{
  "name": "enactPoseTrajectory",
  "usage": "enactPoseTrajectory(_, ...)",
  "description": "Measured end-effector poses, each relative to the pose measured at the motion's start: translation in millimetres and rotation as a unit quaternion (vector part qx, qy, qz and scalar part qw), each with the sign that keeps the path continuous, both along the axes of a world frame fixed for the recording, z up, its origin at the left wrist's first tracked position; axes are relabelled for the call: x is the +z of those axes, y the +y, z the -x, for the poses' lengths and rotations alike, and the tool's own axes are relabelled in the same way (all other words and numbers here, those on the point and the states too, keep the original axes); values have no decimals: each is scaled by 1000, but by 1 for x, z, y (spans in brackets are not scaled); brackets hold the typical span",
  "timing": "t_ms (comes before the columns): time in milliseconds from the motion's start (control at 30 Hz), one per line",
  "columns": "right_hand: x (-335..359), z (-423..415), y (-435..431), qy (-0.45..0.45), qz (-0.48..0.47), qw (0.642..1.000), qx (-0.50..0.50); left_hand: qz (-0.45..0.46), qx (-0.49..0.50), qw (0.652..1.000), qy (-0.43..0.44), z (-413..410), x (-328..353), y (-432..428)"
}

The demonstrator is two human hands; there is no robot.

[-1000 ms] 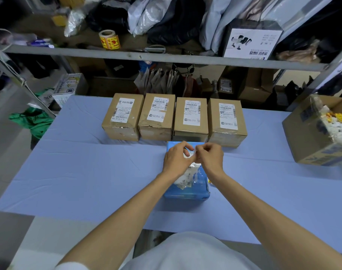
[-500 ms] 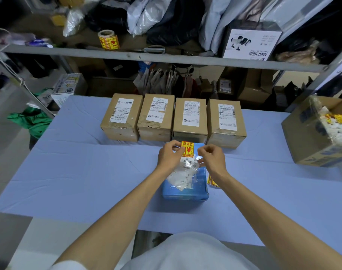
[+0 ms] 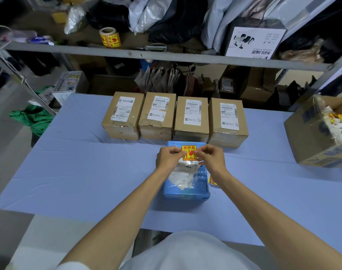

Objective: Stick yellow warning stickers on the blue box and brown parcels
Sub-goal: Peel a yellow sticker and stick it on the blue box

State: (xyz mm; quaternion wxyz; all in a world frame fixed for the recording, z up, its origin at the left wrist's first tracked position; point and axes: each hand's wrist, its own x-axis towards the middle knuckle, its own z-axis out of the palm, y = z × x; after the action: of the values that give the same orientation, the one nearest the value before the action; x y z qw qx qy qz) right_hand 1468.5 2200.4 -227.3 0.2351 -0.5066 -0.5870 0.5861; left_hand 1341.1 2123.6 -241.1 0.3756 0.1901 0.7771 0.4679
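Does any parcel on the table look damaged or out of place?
Yes. The second brown parcel from the left has a torn white label and a frayed front top edge. The white label on the blue box looks crumpled. A loose yellow sticker lies on the table beside it, partly hidden.

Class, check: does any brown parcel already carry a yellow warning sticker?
No: the brown parcels bear only white labels; the yellow sticker is held over the blue box.
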Motion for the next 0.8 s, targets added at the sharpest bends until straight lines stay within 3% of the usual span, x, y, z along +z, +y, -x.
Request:
enactPoseTrajectory(367, -12, -6, -1, -40, 14, 998, 35, 35, -40, 998, 41, -3, -8, -10)
enactPoseTrajectory(500, -18, -12, -7, -62, 3, 997, 44, 52, -54, 997, 11, -2, -11, -17)
enactPoseTrajectory(800, -31, -19, -22, -125, 16, 991, 54, 94, -79, 990, 67, -10, -25, -35)
